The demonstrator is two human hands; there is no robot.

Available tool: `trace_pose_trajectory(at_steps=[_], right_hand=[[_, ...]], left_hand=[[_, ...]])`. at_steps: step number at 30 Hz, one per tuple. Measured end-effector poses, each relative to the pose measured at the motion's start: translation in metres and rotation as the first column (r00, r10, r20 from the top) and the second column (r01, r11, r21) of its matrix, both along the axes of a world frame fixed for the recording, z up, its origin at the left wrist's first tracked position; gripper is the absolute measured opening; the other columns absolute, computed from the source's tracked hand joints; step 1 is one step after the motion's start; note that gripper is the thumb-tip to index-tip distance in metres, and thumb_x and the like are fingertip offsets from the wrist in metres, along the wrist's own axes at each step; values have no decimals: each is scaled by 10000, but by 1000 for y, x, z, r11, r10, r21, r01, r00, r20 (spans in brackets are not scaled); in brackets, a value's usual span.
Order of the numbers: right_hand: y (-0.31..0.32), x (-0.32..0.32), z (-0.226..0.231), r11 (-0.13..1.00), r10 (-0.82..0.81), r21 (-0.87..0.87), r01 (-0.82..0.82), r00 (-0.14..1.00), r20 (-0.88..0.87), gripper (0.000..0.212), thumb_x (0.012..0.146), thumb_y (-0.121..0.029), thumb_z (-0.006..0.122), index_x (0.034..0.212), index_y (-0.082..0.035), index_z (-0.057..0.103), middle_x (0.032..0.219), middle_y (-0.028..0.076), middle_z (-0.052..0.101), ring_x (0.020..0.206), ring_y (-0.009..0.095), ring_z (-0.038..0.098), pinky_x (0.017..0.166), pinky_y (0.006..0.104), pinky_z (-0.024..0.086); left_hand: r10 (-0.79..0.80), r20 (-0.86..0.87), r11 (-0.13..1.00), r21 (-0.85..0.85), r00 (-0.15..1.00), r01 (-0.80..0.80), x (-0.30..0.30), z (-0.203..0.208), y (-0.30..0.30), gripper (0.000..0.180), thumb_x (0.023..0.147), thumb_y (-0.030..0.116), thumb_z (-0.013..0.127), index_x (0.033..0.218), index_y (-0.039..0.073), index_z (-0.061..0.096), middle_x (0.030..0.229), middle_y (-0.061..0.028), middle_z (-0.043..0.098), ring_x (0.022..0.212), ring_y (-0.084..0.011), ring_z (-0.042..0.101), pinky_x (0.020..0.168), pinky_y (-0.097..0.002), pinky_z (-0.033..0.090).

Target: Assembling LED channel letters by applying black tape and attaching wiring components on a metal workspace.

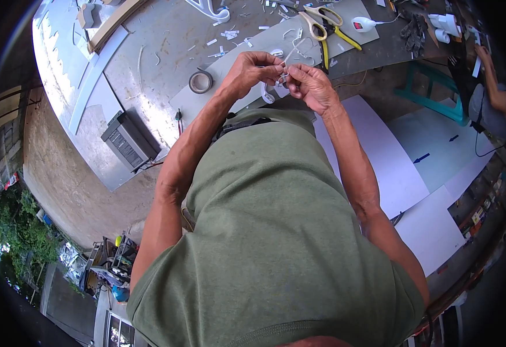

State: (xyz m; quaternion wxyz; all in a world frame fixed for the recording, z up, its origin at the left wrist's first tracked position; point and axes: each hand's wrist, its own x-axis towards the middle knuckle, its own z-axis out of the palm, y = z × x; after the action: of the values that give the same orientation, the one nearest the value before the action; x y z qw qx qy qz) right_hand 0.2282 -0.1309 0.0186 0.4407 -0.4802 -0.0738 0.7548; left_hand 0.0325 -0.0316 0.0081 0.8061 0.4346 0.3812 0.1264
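Note:
My left hand [254,72] and my right hand [312,87] meet over the near edge of the work table. Both are closed, with fingertips pinching a thin whitish wire [290,56] between them. Where exactly each fingertip grips is too small to make out. A small curved white plastic piece [268,95] sits just below the hands, partly covered by them. Close to my right hand lie the yellow-and-black handled pliers [324,55] and scissors with cream handles [312,27]. A roll of dark tape [201,82] rests to the left of my left hand.
White scraps [230,34] litter the metal table [172,34]. A black power supply box [128,140] stands at its left edge. Dark gloves [413,36] lie far right. White sheets [374,156] and a teal stool [432,91] are right of me, near another person's arm [499,89].

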Motion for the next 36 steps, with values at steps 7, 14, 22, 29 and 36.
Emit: trace_pose_trajectory(at_steps=[7, 14, 22, 29, 36], right_hand=[[-2, 1, 0, 1000, -13, -6, 13, 996, -92, 216, 946, -272, 715, 999, -63, 699, 833, 4, 663, 683, 82, 571, 549, 228, 411], [2, -5, -1, 998, 56, -6, -56, 995, 81, 218, 905, -272, 764, 941, -65, 706, 778, -3, 651, 651, 70, 547, 531, 216, 385], [3, -3, -1, 998, 19, -60, -20, 999, -28, 142, 880, -204, 782, 940, -96, 712, 791, 1, 665, 642, 69, 536, 540, 218, 386], [2, -7, -2, 998, 54, -22, -55, 998, -23, 164, 873, -199, 786, 939, -71, 708, 781, -2, 655, 632, 65, 524, 536, 211, 380], [6, -6, 3, 975, 128, 120, -188, 913, 387, 201, 911, -216, 747, 968, -29, 702, 743, -17, 614, 615, 44, 490, 508, 204, 371]], left_hand=[[-2, -30, 1000, -4, 1000, 2, 1, 2, 1, 239, 903, 134, 743, 1072, -32, 714, 921, -91, 733, 784, -155, 695, 730, -289, 576], [8, -78, 998, 69, 997, -3, 2, 6, 0, 226, 912, 104, 716, 1069, -58, 705, 912, -122, 727, 792, -182, 722, 726, -297, 589], [-20, -15, 1000, 17, 1000, 21, 2, 12, 0, 270, 944, 173, 694, 1115, -36, 689, 918, -108, 724, 821, -179, 728, 754, -296, 585], [-43, -15, 999, -13, 999, 43, -2, 6, 1, 237, 939, 227, 705, 1057, 22, 721, 870, -44, 703, 778, -117, 665, 758, -277, 535], [-30, -108, 991, 129, 994, 43, -2, 2, 1, 233, 908, 235, 728, 987, 16, 733, 846, -17, 682, 797, -101, 598, 754, -277, 483]])
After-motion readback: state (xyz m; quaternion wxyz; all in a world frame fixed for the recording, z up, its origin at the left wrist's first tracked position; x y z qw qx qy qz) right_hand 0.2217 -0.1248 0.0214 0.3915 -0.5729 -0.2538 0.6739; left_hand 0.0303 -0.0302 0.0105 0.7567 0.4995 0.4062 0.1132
